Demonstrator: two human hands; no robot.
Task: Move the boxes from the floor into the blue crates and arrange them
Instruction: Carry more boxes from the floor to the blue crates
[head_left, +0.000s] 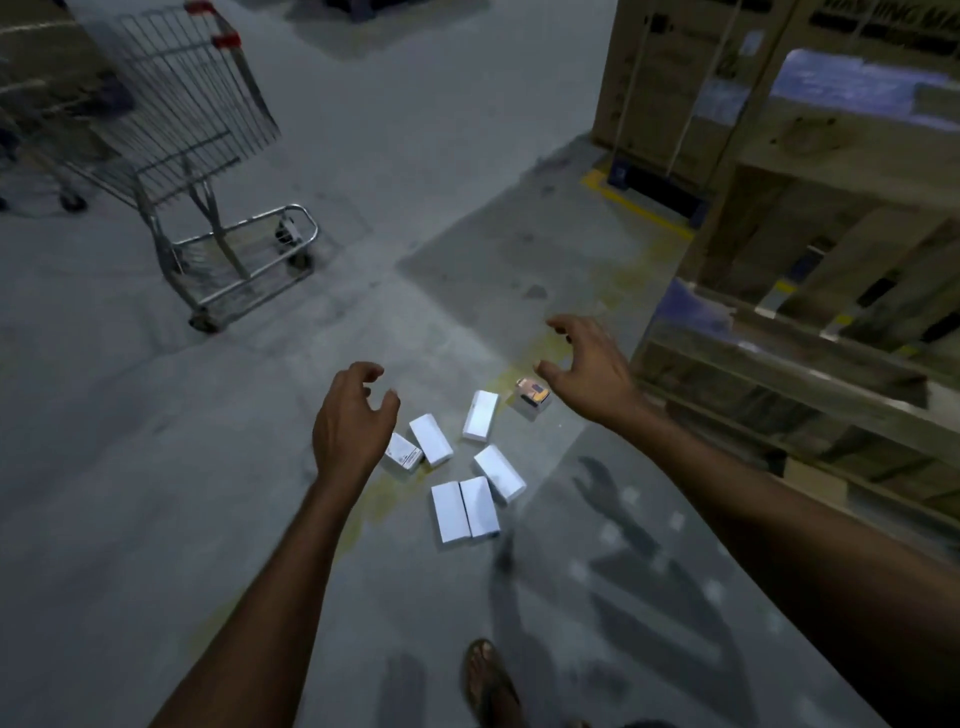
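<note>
Left hand (349, 422) and right hand (587, 372) hover spread and empty over the white boxes (470, 462) scattered on the floor at six o'clock. Pickup step: grasp one; no crates visible.

Shopping cart (208, 171): wire basket with red handle caps, on castors at my upper left.
Floor (130, 467): grey concrete, scuffed, with faded yellow stains near the centre of my view.
Yellow line (639, 208): painted on the floor, just beside the cartons.
Cartons (675, 78): tall brown cardboard with pale straps, upper right.
Wooden pallets (831, 364): slatted timber, blurred, along my right.
</note>
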